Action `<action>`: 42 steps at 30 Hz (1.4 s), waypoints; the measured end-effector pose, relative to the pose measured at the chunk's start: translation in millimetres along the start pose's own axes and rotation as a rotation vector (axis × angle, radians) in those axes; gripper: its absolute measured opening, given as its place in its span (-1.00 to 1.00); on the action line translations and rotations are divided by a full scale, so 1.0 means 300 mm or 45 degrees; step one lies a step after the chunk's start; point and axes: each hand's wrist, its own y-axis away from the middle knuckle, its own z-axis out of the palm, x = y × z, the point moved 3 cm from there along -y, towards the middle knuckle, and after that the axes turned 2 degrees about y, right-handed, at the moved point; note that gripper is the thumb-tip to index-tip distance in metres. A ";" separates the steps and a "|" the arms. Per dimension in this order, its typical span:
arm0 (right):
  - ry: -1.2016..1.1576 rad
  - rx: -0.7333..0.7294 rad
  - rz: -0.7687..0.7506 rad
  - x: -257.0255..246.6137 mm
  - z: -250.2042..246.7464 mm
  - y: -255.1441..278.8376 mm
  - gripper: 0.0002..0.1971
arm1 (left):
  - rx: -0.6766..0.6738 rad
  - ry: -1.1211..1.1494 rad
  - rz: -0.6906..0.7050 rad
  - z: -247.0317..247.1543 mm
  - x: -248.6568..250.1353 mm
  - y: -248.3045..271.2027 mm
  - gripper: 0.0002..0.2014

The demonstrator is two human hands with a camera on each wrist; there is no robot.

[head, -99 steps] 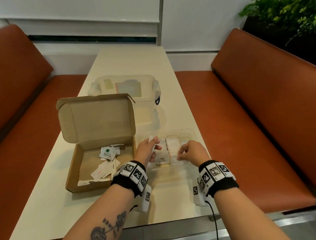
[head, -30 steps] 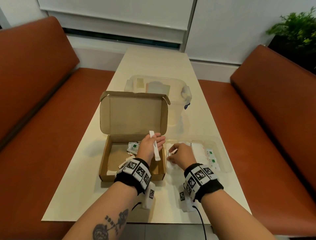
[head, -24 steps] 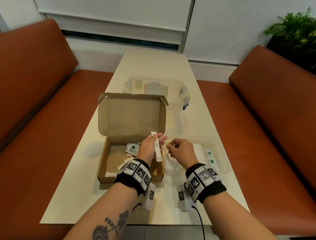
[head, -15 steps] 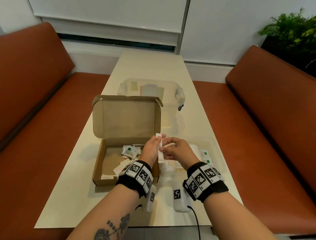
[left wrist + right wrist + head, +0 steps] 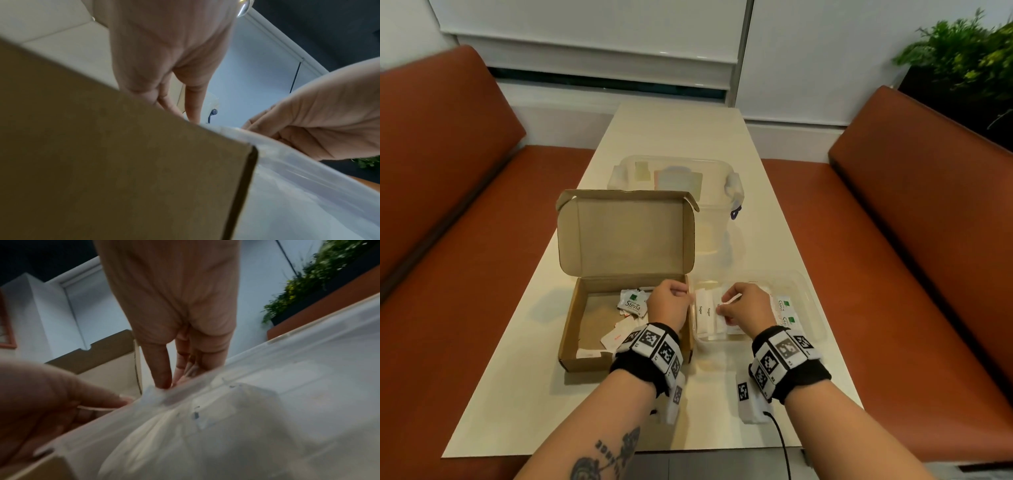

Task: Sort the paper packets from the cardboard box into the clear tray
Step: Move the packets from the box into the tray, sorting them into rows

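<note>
The open cardboard box (image 5: 569, 320) lies on the table, with a Stevia packet (image 5: 632, 303) and several other white packets inside. To its right is the clear tray (image 5: 812, 310), where sugar sticks (image 5: 705, 313) stand on the left and green-marked packets (image 5: 786, 308) on the right. My right hand (image 5: 725, 308) hangs over the tray's left part and pinches a white stick packet (image 5: 731, 300). My left hand (image 5: 683, 294) is over the box's right wall, fingers loosely curled, with nothing seen in it. In the wrist views the box wall (image 5: 102, 162) and tray wall (image 5: 287, 386) hide the fingertips.
The box lid (image 5: 626, 236) stands upright behind the box. A clear lidded container (image 5: 722, 192) sits further back on the cream table (image 5: 681, 130). Orange benches (image 5: 465, 274) run along both sides, and a plant (image 5: 969, 58) is at the far right.
The stick packet passed from my left hand to my right. The right hand carried it over the tray, and the left hand drew back to the box's right edge.
</note>
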 end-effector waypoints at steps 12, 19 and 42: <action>0.302 -0.031 -0.095 -0.020 0.054 -0.015 -0.91 | -0.006 0.012 0.010 -0.001 -0.003 0.004 -0.89; 0.614 -0.200 -0.185 -0.007 0.039 -0.023 -0.60 | -0.023 -0.007 0.001 0.005 0.005 0.003 -0.91; 0.432 -0.301 -0.387 -0.165 0.250 0.070 -0.83 | 0.152 -0.002 -0.052 -0.251 0.018 -0.051 -0.78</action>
